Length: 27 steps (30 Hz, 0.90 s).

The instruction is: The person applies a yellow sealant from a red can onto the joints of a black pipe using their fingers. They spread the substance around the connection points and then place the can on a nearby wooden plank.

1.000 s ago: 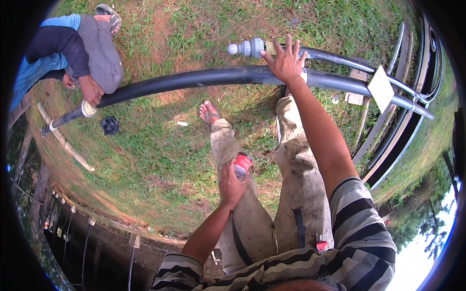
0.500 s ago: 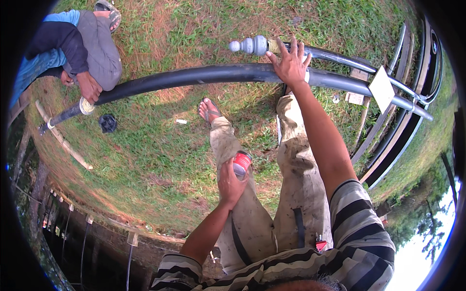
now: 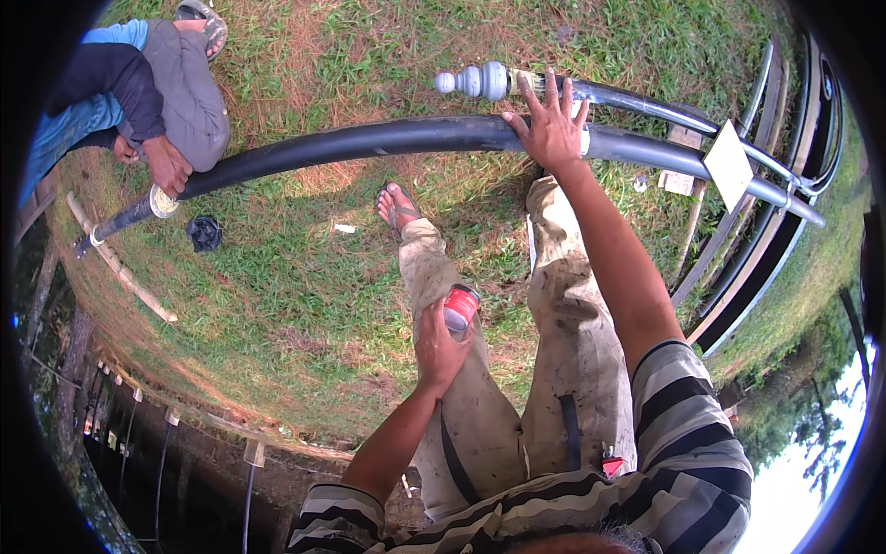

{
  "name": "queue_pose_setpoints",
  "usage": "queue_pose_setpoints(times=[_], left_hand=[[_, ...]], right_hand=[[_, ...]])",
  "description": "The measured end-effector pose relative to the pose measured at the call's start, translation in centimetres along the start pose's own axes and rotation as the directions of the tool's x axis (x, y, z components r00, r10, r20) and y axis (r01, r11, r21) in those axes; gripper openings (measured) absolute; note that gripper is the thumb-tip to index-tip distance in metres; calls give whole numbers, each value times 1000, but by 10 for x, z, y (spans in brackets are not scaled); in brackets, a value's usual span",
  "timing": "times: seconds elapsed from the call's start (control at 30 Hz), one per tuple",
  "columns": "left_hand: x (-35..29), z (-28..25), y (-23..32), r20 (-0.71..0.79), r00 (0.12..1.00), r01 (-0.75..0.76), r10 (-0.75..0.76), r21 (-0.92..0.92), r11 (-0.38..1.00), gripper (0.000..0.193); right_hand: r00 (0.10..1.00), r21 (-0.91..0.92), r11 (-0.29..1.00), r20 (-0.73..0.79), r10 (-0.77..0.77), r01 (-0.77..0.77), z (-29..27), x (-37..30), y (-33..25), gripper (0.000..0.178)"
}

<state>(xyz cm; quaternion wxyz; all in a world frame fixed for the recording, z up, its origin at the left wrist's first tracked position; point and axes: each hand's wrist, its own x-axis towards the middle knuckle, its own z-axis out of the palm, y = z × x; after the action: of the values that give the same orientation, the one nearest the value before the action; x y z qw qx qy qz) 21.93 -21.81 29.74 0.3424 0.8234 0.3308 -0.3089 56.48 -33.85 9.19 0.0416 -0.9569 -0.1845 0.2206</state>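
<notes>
Left hand (image 3: pixel 443 349): is holding a can; its fingers are curling around the side, pressing in from the left and below.
Red can (image 3: pixel 462 308): is sitting in the left hand, in front of the left trouser leg (image 3: pixel 472 397), and is leaning toward the right; whether it is also resting on the leg cannot be told.
Right hand (image 3: pixel 554 138): is reaching forward, back upward; its fingers are spreading wide and gripping nothing visible; the palm is lying over the big pipe, though the contact underneath is hidden.
Big pipe, black (image 3: pixel 369 141): is running across the view, bending with the lens, and passing under the right hand.
White band (image 3: pixel 584 140): is circling the big pipe just beside the right hand.
Thin pole, dark and shiny (image 3: pixel 637 109): is lying beyond the big pipe; the right fingertips are overlapping it, touch uncertain.
Knob, grey and stepped (image 3: pixel 475 81): is capping the left end of the thin pole.
Square plate, cream (image 3: pixel 727 168): is standing at a tilt across both lengths, on the right.
Co-worker's hand (image 3: pixel 169 169): is hanging near a pale ring (image 3: pixel 162 202) at the left of the big pipe.
Black bag (image 3: pixel 204 234): is lying crumpled on the grass (image 3: pixel 295 268), below the big pipe.
</notes>
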Motion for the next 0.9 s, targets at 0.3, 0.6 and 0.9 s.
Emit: queue_pose_setpoints(times=[0.3,0.6,0.9], left_hand=[[-1,3,-1,-19,1000,-14,14,-13,1000,74],[-1,8,2,-23,999,-35,35,9,999,74],[0,6,8,7,1000,-14,14,10,1000,74]], right_hand=[[999,173,984,-24,-35,39,8,50,40,89],[866,326,929,399,-302,174,0,109,66,102],[839,294,920,402,-367,261,-29,92,63,97]])
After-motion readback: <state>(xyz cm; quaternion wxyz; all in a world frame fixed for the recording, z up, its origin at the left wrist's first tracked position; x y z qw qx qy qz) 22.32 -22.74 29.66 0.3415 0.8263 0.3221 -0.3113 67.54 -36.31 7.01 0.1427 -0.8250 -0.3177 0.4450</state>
